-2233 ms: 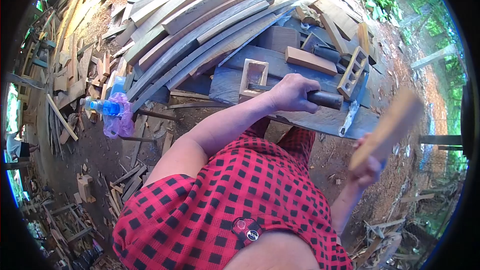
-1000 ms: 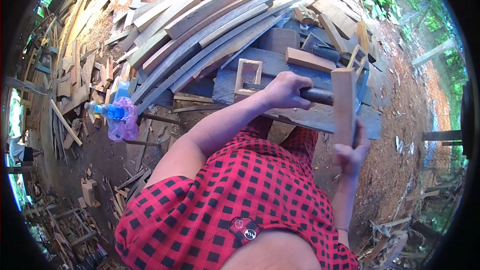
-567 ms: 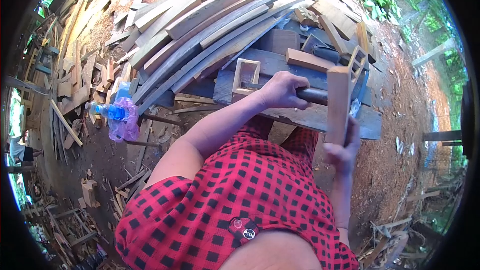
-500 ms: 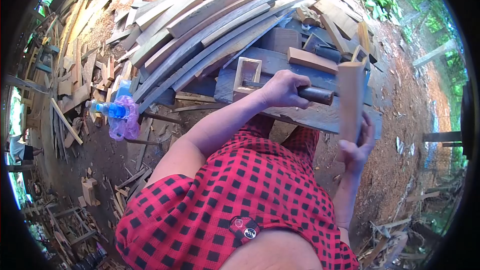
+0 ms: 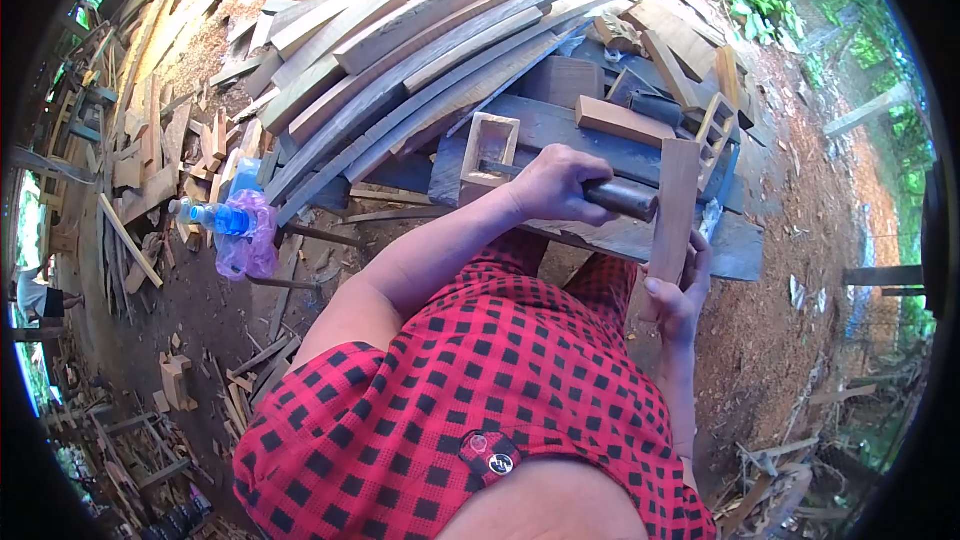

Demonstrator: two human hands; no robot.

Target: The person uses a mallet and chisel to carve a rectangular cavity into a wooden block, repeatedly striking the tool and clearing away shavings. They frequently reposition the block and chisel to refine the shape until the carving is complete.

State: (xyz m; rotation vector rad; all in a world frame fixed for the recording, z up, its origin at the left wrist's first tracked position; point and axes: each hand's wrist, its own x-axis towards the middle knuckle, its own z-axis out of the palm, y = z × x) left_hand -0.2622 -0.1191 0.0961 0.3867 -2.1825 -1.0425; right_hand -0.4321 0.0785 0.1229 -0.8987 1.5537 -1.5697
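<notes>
My left hand (image 5: 562, 183) is closed around a chisel (image 5: 628, 199), whose thick dark handle points right. Its thin blade runs left into the small rectangular wooden frame (image 5: 466, 180) on the workbench; where the tip rests is hard to make out. My right hand (image 5: 676, 302) grips the lower part of a flat wooden block (image 5: 674, 202), held upright. The block's left side is at the butt of the chisel handle, touching or very nearly so.
Under the frame lies a worn grey plank bench (image 5: 600, 237). On it are a loose wood piece (image 5: 625, 122) and another slotted wooden frame (image 5: 713, 140). Stacked boards (image 5: 400, 70) fill the far left. Bottles in a pink plastic bag (image 5: 247, 235) stand at left.
My right hand has swung the wooden block leftward, up to the chisel's handle end. My left hand and the chisel have shifted slightly left.
</notes>
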